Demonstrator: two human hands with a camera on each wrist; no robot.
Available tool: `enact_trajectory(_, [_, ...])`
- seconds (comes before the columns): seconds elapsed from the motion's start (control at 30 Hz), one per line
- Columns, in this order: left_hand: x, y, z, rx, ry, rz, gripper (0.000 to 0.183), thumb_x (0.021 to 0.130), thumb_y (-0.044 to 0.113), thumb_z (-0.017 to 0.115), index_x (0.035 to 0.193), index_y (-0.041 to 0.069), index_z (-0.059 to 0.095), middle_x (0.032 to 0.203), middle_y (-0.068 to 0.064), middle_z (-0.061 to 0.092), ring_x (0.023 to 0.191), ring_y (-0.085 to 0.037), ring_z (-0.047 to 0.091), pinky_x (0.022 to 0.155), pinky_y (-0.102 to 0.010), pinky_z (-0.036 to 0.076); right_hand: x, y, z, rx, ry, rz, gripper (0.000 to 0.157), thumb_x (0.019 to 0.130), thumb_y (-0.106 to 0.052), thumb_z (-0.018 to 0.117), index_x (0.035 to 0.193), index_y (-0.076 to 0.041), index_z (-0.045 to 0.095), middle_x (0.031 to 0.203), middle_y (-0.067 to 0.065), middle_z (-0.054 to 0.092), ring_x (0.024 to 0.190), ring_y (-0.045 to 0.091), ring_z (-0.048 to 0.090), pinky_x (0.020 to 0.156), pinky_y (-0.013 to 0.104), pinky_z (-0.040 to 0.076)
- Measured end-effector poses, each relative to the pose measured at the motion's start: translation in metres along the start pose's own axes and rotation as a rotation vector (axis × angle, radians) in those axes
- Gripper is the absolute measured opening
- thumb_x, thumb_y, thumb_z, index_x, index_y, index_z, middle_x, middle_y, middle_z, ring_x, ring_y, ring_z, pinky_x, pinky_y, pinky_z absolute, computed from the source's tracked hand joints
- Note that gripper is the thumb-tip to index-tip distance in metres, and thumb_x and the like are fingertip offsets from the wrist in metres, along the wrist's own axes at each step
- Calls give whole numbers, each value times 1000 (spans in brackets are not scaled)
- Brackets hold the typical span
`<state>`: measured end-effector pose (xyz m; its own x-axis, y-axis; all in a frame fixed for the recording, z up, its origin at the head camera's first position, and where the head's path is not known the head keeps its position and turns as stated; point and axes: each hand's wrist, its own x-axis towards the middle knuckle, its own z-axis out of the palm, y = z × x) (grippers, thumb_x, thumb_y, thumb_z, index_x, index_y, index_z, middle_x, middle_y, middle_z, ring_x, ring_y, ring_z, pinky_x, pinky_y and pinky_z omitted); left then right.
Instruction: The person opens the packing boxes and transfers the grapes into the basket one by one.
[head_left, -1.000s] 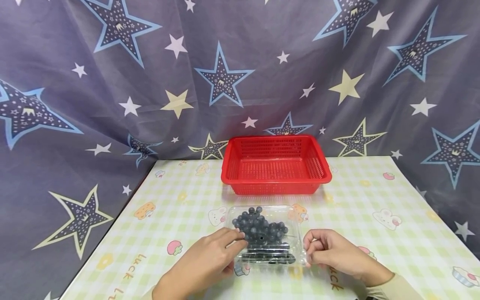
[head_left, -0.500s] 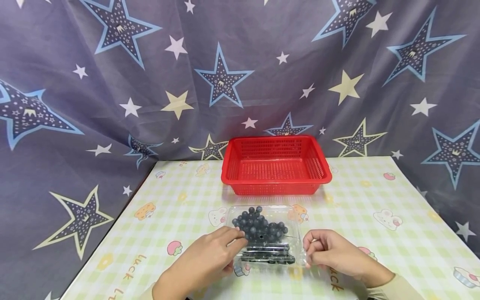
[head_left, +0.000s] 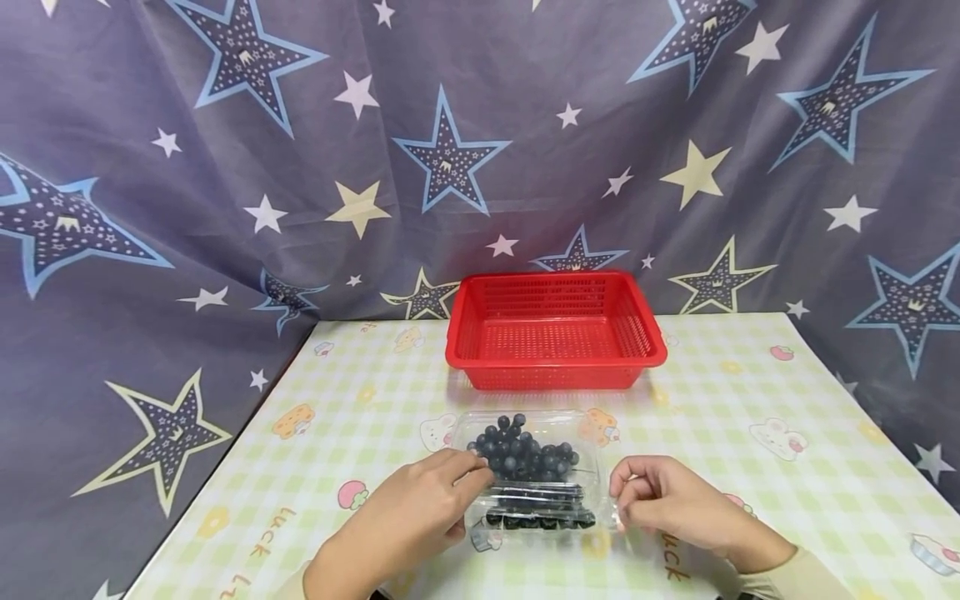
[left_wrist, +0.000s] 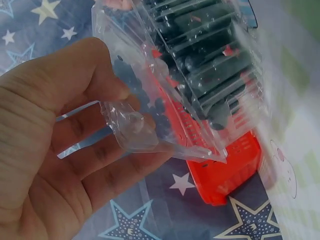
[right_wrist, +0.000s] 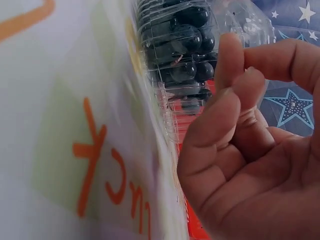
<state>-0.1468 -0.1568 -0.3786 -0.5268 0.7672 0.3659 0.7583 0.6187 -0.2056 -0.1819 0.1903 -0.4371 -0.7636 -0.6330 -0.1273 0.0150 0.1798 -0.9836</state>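
Observation:
A clear plastic clamshell box (head_left: 558,427) of dark grapes (head_left: 513,450) rests on the table before me. My left hand (head_left: 427,500) is at its left front corner. In the left wrist view, the thumb and fingers pinch the corner tab of the clear lid (left_wrist: 134,127), which stands apart from the ribbed base full of grapes (left_wrist: 210,65). My right hand (head_left: 675,504) is at the right front corner, fingers curled. Seen from the right wrist, its thumb and forefinger pinch together at the lid's edge, and the fingers hide the exact spot held.
Behind the box stands a red plastic basket (head_left: 555,375) with perforated sides. A green-and-white checked cloth (head_left: 315,467) with cartoon prints covers the table. A dark curtain (head_left: 300,125) with stars hangs at the far edge.
The lid's front edge has risen slightly off the base, and more of the front grapes show beneath it. Both hands keep nearly the same places at the corners.

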Motion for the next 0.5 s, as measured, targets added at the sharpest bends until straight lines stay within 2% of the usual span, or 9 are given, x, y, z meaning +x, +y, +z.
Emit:
enact_trajectory(0.2, [4,0,0,-5,42,12,47,63,9,67,110,13,65,106,1,63,99,-14,61,90,-28,50,0,-1,0,-7,-6,-8,27,77,8,52,104,11,50,76,11,66,57,10,48,50,19,41])
enact_trajectory(0.43, [9,-3,-2,6,77,25,47,63,8,63,110,11,64,105,0,64,99,-14,62,94,-32,49,-3,-5,-1,-57,-18,-36,19,84,5,51,103,9,52,80,30,59,57,11,48,48,25,44])
enact_trajectory(0.5, [10,-5,-3,2,78,23,48,63,8,62,111,11,64,106,0,64,101,-14,62,92,-31,50,-3,-7,-2,-93,-9,-34,19,84,5,50,102,7,54,79,28,58,56,11,47,47,26,44])
